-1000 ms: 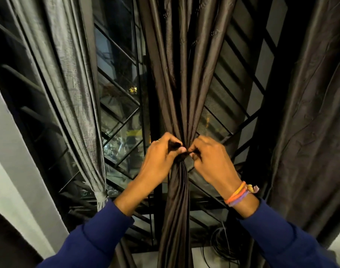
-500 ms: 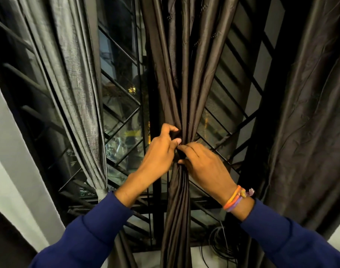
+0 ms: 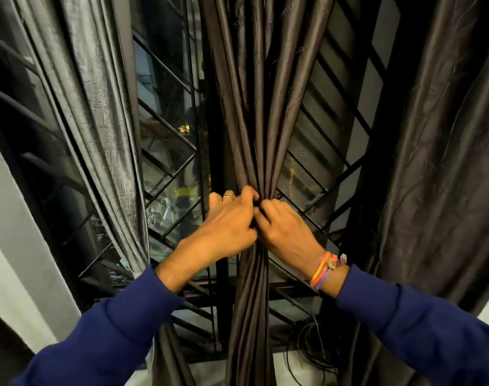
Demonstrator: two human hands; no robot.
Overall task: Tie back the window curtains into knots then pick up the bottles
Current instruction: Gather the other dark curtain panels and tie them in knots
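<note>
Dark middle curtain (image 3: pixel 254 112) hanging at centre frame, gathered into a tight bunch at its waist, folds fanning out toward 12 o'clock and falling in a narrow rope toward 6 o'clock; left hand (image 3: pixel 228 224) at the bunch from 9 o'clock, fingers curled round the gathered cloth, a ring (image 3: pixel 227 197) on one finger; right hand (image 3: pixel 286 232) at the same bunch from 3 o'clock, fingers curled into the fabric, knuckles touching those of the left; both grips pinching the curtain at the waist, fingertips buried in the folds; whether a knot is formed under the hands, cannot tell; bracelets (image 3: pixel 325 270), orange and purple, on the right wrist; blue sleeves (image 3: pixel 118 338) on both forearms, entering from 7 and 5 o'clock; grey curtain (image 3: pixel 98 112) at 10 o'clock, drawn in narrow low down near 8 o'clock; another dark curtain (image 3: pixel 443 151) at 3 o'clock, hanging loose and wrinkled; black window grille (image 3: pixel 168 151) with diagonal bars behind the cloth, glass beyond it showing small yellow lights; coil of black cable (image 3: pixel 313 352) at 5 o'clock, low beside the middle curtain's tail; pale wall (image 3: pixel 12 246) at 8 o'clock; bottles not in view.
</note>
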